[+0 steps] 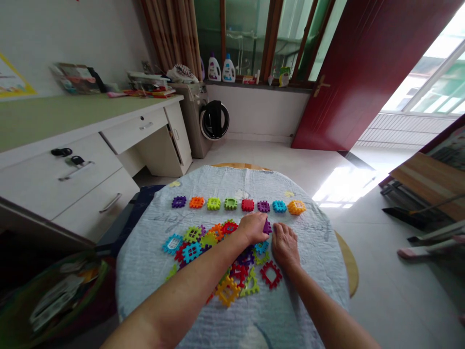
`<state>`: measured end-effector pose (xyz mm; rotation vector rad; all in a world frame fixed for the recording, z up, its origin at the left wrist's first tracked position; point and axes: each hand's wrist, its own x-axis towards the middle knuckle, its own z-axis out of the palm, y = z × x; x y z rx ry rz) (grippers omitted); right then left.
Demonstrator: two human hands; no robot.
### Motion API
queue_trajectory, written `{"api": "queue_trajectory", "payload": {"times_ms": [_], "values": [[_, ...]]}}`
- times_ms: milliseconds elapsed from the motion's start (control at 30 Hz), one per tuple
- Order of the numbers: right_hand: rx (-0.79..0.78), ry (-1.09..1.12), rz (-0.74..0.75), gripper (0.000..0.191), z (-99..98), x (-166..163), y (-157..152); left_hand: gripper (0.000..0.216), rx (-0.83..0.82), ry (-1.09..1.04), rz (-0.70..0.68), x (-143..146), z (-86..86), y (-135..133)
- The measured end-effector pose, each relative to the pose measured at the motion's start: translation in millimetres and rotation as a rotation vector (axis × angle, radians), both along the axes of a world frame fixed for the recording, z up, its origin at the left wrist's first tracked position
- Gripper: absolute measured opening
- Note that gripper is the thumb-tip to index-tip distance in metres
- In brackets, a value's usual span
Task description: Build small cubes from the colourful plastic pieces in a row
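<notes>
My left hand point(253, 228) is closed on a purple interlocking block point(268, 226), held just above the cloth. Beside it, my right hand point(284, 245) lies on the cloth with its fingers stretched towards that block. A heap of several coloured square blocks point(203, 240) lies under and left of my forearms, with a red one point(271, 274) and a yellow one point(227, 291) nearest me. Beyond my hands a straight row of several blocks runs from a purple one point(178, 201) to an orange one point(296, 207).
The round table is covered by a light blue cloth point(312, 271). A white desk with drawers point(87, 165) stands at the left, a washing machine point(203, 118) behind it. A red door point(363, 72) is open at the right, and wooden boards point(425, 182) lie on the floor.
</notes>
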<state>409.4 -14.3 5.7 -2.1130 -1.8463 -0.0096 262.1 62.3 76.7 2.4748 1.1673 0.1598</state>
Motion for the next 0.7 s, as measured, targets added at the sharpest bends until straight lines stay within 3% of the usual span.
{"api": "queue_trajectory", "payload": {"times_ms": [133,200,333,433,533,700], "values": [[-0.001,0.024,0.007,0.03,-0.7,2,1,0.04,-0.014,0.033,0.011,19,-19.6,6],[-0.008,0.036,0.006,0.029,1.4,2,1,0.049,-0.015,0.032,-0.01,19,-23.8,8],[-0.016,0.062,-0.001,0.029,4.7,0,0,0.076,0.012,-0.088,-0.02,-7,-13.1,10],[0.001,0.114,0.0,0.03,2.7,1,0,0.062,0.091,-0.282,0.056,-58,2.1,3],[0.046,0.217,0.011,0.035,-3.4,6,0,0.047,0.209,-0.376,0.29,-133,3.3,-14],[0.072,0.336,0.119,0.047,-6.2,18,9,0.04,0.468,-0.361,0.647,-251,-37.4,-45]]}}
